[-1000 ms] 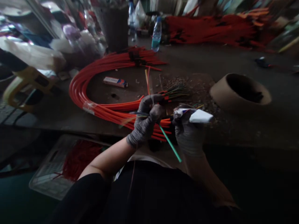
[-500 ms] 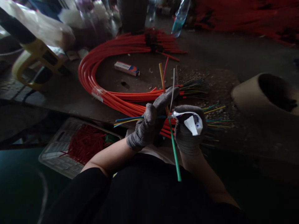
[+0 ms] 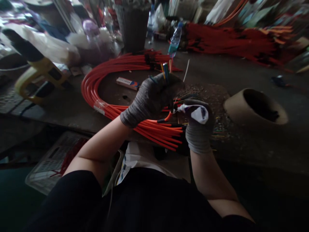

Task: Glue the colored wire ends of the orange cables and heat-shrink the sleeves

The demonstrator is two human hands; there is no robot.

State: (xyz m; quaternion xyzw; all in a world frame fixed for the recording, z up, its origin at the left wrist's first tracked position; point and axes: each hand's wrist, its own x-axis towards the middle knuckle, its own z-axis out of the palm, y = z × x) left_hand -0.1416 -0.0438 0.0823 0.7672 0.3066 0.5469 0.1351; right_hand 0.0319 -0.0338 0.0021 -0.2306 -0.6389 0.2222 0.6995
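Both hands wear grey gloves. My left hand (image 3: 156,93) is closed around thin coloured tubes (image 3: 165,71), whose ends poke up above the fingers. An orange cable end (image 3: 169,116) bends up beneath that hand. My right hand (image 3: 199,120) grips a crumpled white tube (image 3: 200,113), its nozzle pointing left close to the cable end. Under and behind the hands lies a curved bundle of orange cables (image 3: 93,80), wrapped with clear tape at the left. Fine dark wires (image 3: 189,96) show between the hands, partly hidden.
A small box (image 3: 127,83) lies inside the cable curve. A yellow-and-black tool (image 3: 40,72) is at the left, a cardboard ring (image 3: 235,104) at the right. Behind stand a bottle (image 3: 175,40) and red cables (image 3: 224,40). A white crate (image 3: 43,175) sits below the table's edge.
My left hand has moved up and turned over, with the coloured tubes now pointing upward. My right hand still holds the white tube, slightly higher. The view has shifted, showing more of the background.
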